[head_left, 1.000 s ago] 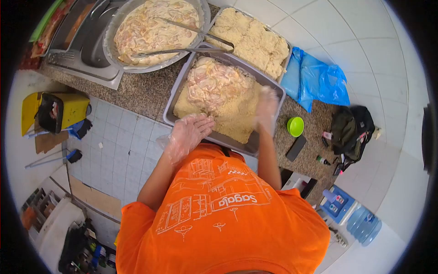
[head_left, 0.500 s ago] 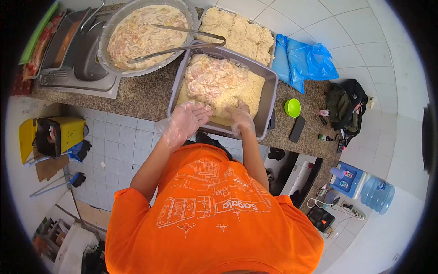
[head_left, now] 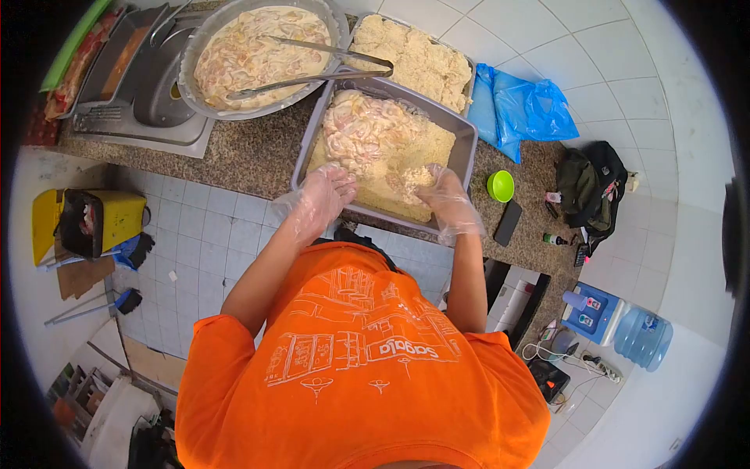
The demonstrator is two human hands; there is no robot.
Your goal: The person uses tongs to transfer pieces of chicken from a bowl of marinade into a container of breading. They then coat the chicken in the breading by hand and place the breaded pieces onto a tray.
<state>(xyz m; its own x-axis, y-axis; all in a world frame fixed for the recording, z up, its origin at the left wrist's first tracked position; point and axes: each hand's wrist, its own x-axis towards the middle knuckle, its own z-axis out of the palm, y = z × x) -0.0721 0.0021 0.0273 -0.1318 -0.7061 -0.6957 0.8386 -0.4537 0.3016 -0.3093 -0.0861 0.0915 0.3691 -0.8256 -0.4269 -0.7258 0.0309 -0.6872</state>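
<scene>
A grey rectangular tub (head_left: 470, 150) holds a bed of pale crumbs (head_left: 437, 144) and a heap of batter-covered raw meat pieces (head_left: 367, 125). My left hand (head_left: 324, 195), in a clear plastic glove, lies at the tub's near left edge. Its fingers are stretched out over the crumbs, holding nothing. My right hand (head_left: 449, 203), gloved too, is at the near right side of the tub. Its fingers are curled against a crumb-coated piece of meat (head_left: 410, 181), and part of the grip is hidden by the hand.
A large round bowl (head_left: 187, 78) of battered meat stands behind on the left, with metal tongs (head_left: 355, 74) across it. Behind the tub is a tray of coated pieces (head_left: 410, 59). Blue plastic bags (head_left: 531, 109), a green cup (head_left: 501, 185) and a phone (head_left: 508, 223) lie rightward; a sink (head_left: 164, 86) is left.
My right hand has shifted right and turned, and a crumb-coated piece now shows at its fingertips. My left hand has drawn slightly back toward the tub's near left edge.
</scene>
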